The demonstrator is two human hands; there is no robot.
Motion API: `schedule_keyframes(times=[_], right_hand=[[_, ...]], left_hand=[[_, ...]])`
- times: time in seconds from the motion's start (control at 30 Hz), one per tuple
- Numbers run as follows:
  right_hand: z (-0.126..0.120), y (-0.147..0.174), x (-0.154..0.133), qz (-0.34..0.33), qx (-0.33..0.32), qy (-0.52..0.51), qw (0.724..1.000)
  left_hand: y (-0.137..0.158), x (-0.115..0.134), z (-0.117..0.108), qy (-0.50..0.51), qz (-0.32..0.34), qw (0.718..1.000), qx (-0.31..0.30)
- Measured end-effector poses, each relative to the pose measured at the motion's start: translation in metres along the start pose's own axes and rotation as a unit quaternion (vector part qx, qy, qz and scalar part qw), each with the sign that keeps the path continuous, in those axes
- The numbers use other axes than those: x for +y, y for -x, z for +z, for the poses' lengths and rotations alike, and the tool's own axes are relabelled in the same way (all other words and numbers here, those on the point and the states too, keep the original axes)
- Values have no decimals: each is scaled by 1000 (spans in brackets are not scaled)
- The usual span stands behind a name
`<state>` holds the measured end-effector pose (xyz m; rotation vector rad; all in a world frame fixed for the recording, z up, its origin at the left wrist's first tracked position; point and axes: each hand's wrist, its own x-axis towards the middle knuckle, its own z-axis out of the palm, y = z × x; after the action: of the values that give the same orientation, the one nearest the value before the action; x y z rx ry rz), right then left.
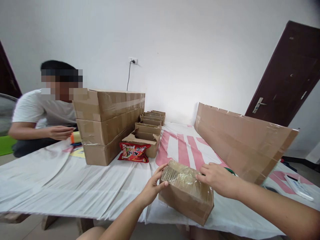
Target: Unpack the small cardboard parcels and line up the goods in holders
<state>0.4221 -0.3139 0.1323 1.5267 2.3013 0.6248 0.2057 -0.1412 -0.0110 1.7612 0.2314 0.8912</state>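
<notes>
A small brown cardboard box [185,200] lies slightly tilted at the table's near edge, with shiny clear tape [188,176] wrinkled over its ribbed top. My left hand [152,186] grips the box's left end, thumb on the near side and fingers at the far corner. Over the right part of the top, my right hand [218,178] has its fingers curled against the taped surface. What those fingers pinch, if anything, is hidden. Just behind the right wrist shows a curved green piece [229,171], mostly covered. A red noodle packet [134,152] leans beyond the left hand.
Taped boxes [96,133] stand stacked three high at left. Beside them runs a row of open boxes [147,133]. A long cardboard panel [240,140] rises on the right, near a white item [298,187]. Another person [47,110] sits behind the stack, hand near an orange-and-yellow object.
</notes>
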Motion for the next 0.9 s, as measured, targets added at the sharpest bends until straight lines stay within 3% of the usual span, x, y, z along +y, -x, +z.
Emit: schedule_keyframes(times=[0.17,0.33,0.5,0.63,0.77,0.9], right_hand=[[3,28,22,153,26,-59,986],[62,51,25,298,39,-189,935],[135,64,1,328,-18,-282,901],[166,71,-20,317,-44,-295,900],[169,72,-17,304,-20,-296,905],[140,60,2,319,82,-274,904]], left_hand=[[3,-10,5,-109,61,988,90],[8,-2,7,-183,148,964,123],[10,7,8,-206,117,960,148],[10,4,10,-131,63,972,186],[10,3,10,-130,74,973,174],[9,8,8,-180,111,967,139]])
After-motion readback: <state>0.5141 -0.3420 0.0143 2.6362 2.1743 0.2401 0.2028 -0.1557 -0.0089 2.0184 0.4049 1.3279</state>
